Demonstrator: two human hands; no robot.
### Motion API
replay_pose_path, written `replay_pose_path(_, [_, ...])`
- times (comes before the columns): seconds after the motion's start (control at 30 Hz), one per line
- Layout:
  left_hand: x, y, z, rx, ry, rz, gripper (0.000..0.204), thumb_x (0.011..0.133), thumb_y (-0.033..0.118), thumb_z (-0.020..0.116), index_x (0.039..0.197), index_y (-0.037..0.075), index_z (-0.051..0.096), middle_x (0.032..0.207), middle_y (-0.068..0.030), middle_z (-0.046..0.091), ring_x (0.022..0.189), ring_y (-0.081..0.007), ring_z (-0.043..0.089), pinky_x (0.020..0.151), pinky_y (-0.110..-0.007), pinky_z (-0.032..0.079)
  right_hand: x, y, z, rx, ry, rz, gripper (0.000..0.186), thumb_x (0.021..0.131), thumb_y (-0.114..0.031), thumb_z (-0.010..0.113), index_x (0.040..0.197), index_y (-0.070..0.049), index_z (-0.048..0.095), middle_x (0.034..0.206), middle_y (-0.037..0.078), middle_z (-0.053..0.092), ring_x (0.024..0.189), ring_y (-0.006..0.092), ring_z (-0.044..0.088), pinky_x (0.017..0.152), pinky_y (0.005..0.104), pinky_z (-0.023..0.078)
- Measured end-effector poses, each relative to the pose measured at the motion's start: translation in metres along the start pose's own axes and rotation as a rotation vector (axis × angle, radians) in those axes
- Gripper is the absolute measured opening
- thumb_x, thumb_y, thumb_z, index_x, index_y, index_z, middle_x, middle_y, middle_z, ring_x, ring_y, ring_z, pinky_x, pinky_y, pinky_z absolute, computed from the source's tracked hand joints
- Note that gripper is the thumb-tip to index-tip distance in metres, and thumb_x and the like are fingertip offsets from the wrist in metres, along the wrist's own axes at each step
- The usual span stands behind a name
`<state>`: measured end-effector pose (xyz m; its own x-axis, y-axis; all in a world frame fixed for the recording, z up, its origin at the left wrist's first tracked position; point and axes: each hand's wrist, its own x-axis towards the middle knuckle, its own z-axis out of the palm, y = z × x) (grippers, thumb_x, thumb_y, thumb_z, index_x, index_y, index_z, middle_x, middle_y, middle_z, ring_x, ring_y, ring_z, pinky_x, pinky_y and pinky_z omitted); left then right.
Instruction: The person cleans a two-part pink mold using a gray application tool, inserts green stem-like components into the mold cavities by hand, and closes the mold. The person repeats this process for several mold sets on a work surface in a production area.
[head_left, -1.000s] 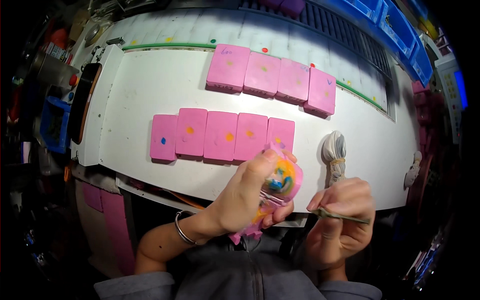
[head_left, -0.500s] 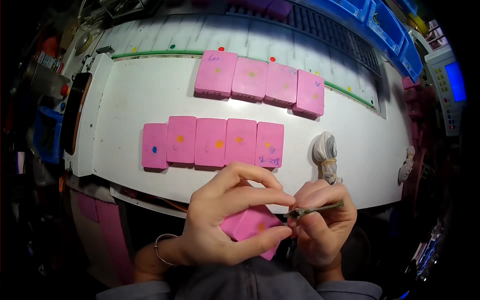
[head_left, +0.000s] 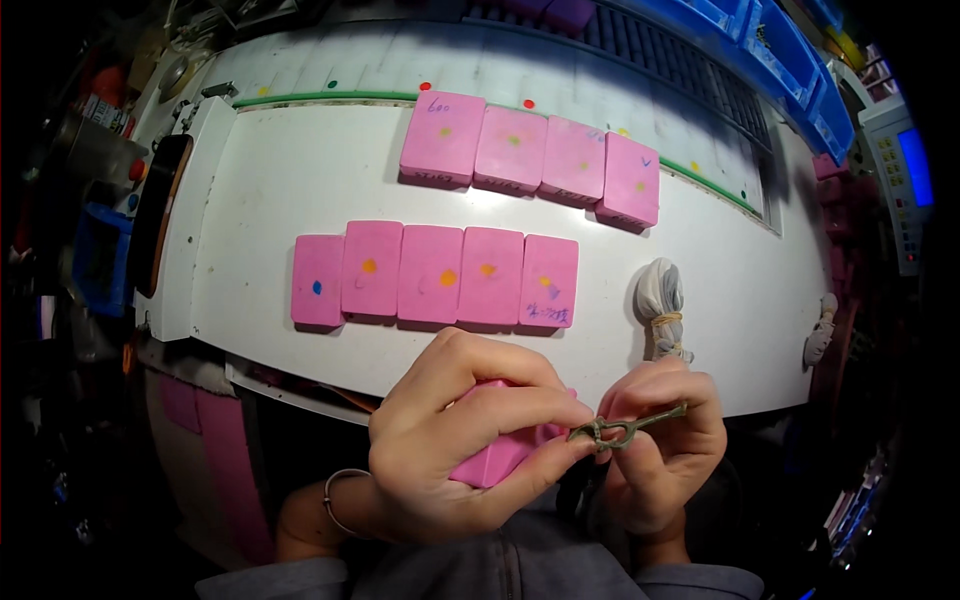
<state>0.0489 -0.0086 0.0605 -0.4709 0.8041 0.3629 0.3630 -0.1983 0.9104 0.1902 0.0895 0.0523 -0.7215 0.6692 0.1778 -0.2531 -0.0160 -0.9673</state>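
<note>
My left hand (head_left: 440, 430) wraps round a pink block (head_left: 490, 460), largely covering it. Its fingertips meet a small olive-green looped piece with a thin straight stem (head_left: 615, 432). My right hand (head_left: 665, 455) pinches that piece just right of my left fingertips. Beyond my hands, five pink blocks (head_left: 430, 275) with coloured dots lie side by side on the white table (head_left: 250, 200). A bundle of pale strips (head_left: 660, 295), banded round its middle, lies above my right hand.
Four more pink blocks (head_left: 440, 140) form a back row. Blue bins (head_left: 800, 80) are at upper right, beside a control panel (head_left: 900, 190) with a screen. A dark oblong object (head_left: 165, 210) is at left, near another blue bin (head_left: 100, 260). A pale bundle (head_left: 822, 330) sits at the right edge.
My left hand has turned so its back faces up, hiding the coloured inside of the pink piece seen earlier. Both hands have come together at the green piece, whose loop now shows.
</note>
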Motion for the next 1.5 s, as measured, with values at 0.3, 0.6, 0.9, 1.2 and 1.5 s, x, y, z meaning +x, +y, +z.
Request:
replay_pose_path(0.3, [-0.001, 0.002, 0.000, -0.009, -0.010, -0.004, 0.025, 0.065, -0.002, 0.076, 0.086, 0.001, 0.064, 0.086, -0.0093, 0.054, 0.073, -0.0151, 0.057, 0.063, -0.026, 0.046, -0.002, -0.008, -0.005, -0.274, 0.074, -0.149, 0.020, 0.074, 0.013, 0.063, 0.091, 0.006, 0.055, 0.080, 0.015, 0.062, 0.070, 0.0211, 0.062, 0.063, 0.0270, 0.050])
replay_pose_path(0.6, [-0.003, -0.008, 0.000, -0.279, -0.047, -0.129, 0.019, 0.070, -0.001, 0.074, 0.086, 0.000, 0.064, 0.088, -0.0083, 0.052, 0.073, -0.0136, 0.054, 0.065, -0.024, 0.043, -0.003, -0.013, 0.000, -0.354, -0.051, -0.116, 0.023, 0.071, 0.010, 0.070, 0.092, 0.006, 0.060, 0.081, 0.018, 0.066, 0.071, 0.0217, 0.066, 0.062, 0.0268, 0.052])
replay_pose_path(0.9, [-0.005, -0.016, 0.002, -0.325, -0.078, -0.124, 0.016, 0.070, -0.002, 0.072, 0.084, 0.000, 0.064, 0.087, -0.0080, 0.052, 0.073, -0.0126, 0.052, 0.064, -0.024, 0.042, -0.001, -0.011, 0.009, -0.487, -0.027, -0.084, 0.019, 0.072, 0.007, 0.070, 0.089, 0.004, 0.062, 0.070, 0.013, 0.064, 0.055, 0.0167, 0.061, 0.049, 0.0251, 0.048])
replay_pose_path(1.2, [-0.003, -0.023, -0.004, -0.355, -0.291, -0.191, 0.015, 0.073, -0.006, 0.066, 0.086, 0.000, 0.063, 0.087, -0.0082, 0.056, 0.078, -0.0157, 0.057, 0.069, -0.025, 0.046, 0.017, -0.015, -0.024, 0.272, -0.414, 0.842, 0.016, 0.091, -0.008, 0.054, 0.087, 0.006, 0.061, 0.055, 0.001, 0.053, 0.047, 0.0039, 0.043, 0.042, 0.0195, 0.032])
replay_pose_path(1.5, [-0.004, -0.029, -0.006, -0.169, -0.207, -0.402, 0.011, 0.070, -0.006, 0.066, 0.079, -0.001, 0.061, 0.081, -0.0085, 0.059, 0.076, -0.0155, 0.057, 0.070, -0.026, 0.045, -0.009, 0.012, -0.030, -0.659, -0.535, 0.577, 0.014, 0.085, -0.012, 0.059, 0.092, 0.000, 0.064, 0.061, 0.012, 0.059, 0.052, 0.0255, 0.057, 0.052, 0.0306, 0.046])
